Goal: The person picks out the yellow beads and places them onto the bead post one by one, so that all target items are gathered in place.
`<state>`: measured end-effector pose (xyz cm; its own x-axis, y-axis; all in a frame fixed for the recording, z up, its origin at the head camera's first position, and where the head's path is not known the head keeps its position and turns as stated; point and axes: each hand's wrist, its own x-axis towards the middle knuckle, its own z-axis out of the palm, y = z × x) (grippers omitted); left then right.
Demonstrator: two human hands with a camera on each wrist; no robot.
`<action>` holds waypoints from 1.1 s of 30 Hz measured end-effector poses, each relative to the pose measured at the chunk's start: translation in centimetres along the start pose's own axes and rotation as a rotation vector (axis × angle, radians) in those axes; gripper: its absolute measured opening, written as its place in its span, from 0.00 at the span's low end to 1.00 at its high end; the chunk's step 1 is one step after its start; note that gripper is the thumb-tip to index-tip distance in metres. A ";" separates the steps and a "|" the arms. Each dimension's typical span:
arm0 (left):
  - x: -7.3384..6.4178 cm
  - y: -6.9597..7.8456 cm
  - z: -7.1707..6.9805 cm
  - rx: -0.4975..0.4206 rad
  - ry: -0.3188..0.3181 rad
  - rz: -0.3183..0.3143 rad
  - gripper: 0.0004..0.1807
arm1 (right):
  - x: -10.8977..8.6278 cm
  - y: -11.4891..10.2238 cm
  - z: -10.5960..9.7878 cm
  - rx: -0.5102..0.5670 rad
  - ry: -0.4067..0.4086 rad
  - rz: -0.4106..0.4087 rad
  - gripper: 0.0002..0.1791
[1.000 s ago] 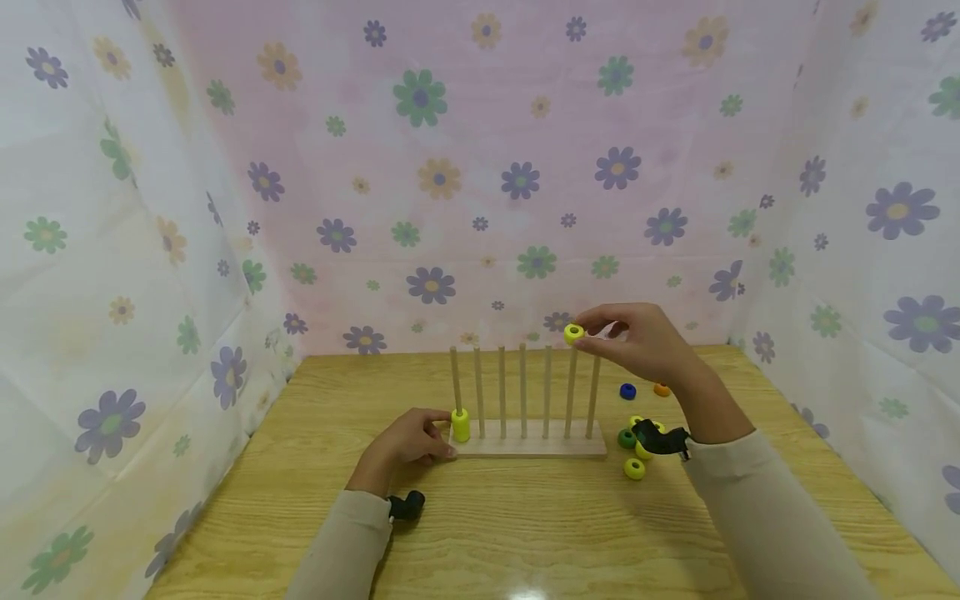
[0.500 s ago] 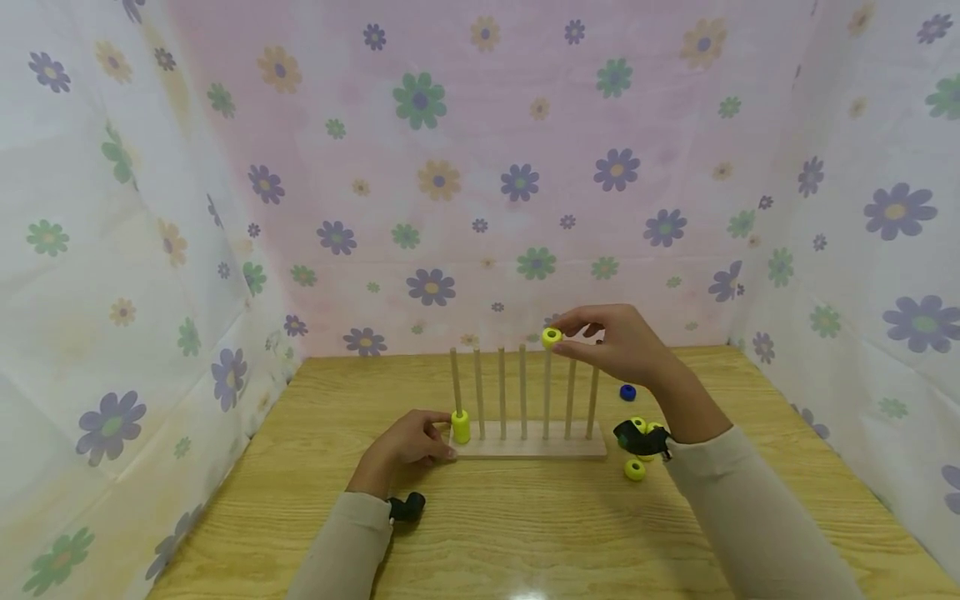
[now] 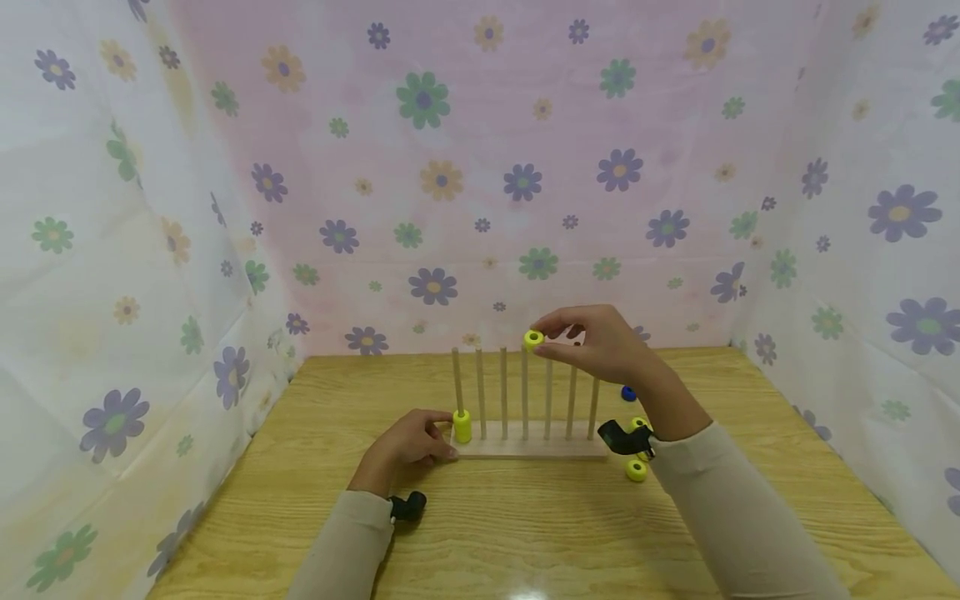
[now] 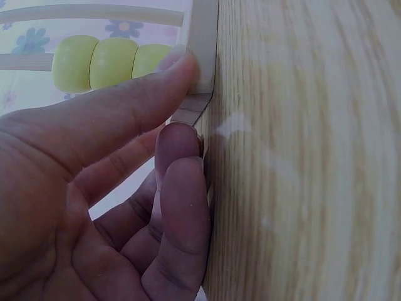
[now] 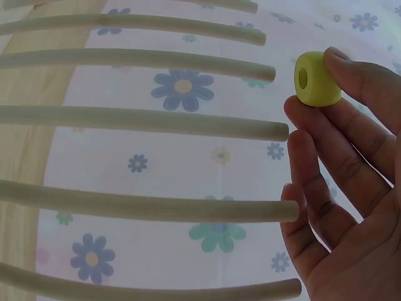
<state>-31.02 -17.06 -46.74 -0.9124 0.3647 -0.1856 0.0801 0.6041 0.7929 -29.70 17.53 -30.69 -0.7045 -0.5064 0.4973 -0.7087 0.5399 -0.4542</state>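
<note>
A wooden peg rack (image 3: 525, 448) with a row of upright pegs stands on the table. Yellow beads (image 3: 462, 427) are stacked at the foot of its leftmost peg; three show in the left wrist view. My left hand (image 3: 405, 442) grips the rack's left end, thumb (image 4: 182, 66) on the base beside the lowest bead. Between thumb and fingertips my right hand (image 3: 600, 342) pinches another yellow bead (image 5: 318, 79). That bead is level with the peg tops, near the middle pegs, and its hole shows. In the right wrist view it sits just beyond the peg ends.
Right of the rack lie loose yellow beads (image 3: 636, 471), partly hidden behind the right wrist, and a blue bead (image 3: 628, 392). Flowered cloth (image 3: 480, 167) walls in the wooden table (image 3: 480, 533) at the back and both sides.
My right hand has moved left along the peg tops with the yellow bead, from the right-hand pegs to the middle ones. The left hand has stayed at the rack's end.
</note>
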 end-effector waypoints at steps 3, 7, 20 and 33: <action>0.1 0.0 0.0 0.002 0.002 0.000 0.40 | 0.2 -0.1 0.1 -0.005 -0.010 0.001 0.15; 0.2 0.1 0.0 0.007 0.001 0.003 0.40 | 0.6 -0.4 0.4 0.013 -0.022 -0.012 0.15; 0.1 -0.2 0.0 -0.001 0.002 0.009 0.41 | 1.5 -0.9 2.0 0.088 -0.022 -0.010 0.16; 0.2 -0.5 0.0 -0.004 -0.003 0.018 0.42 | 2.6 -1.5 3.1 0.068 -0.027 -0.024 0.14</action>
<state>-31.24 -17.28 -47.18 -0.9095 0.3779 -0.1730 0.0949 0.5942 0.7987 -30.63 13.33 -31.00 -0.6873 -0.5369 0.4892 -0.7258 0.4805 -0.4922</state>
